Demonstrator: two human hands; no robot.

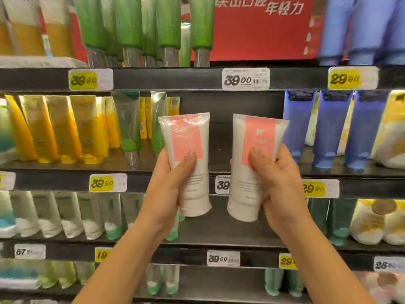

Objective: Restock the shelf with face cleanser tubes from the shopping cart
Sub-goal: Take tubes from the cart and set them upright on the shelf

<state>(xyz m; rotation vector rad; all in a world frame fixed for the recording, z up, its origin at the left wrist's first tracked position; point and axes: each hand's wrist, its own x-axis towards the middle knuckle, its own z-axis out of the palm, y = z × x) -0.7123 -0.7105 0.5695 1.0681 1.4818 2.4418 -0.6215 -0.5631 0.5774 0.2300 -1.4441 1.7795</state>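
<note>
Orange tubes (54,128), green tubes (129,23), blue tubes (331,128), yellow price tags (83,80)

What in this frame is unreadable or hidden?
Head view:
- Small print on left white pink-labelled plastic tube and right white pink-labelled plastic tube: blurred.
- White price tag between them: right tube covers all after "39".
- Shopping cart: outside the frame.

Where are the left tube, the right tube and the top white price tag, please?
Left tube (186,139): head view, pink label.
Right tube (259,137): head view, pink label.
Top white price tag (237,80): head view, printed price.
</note>
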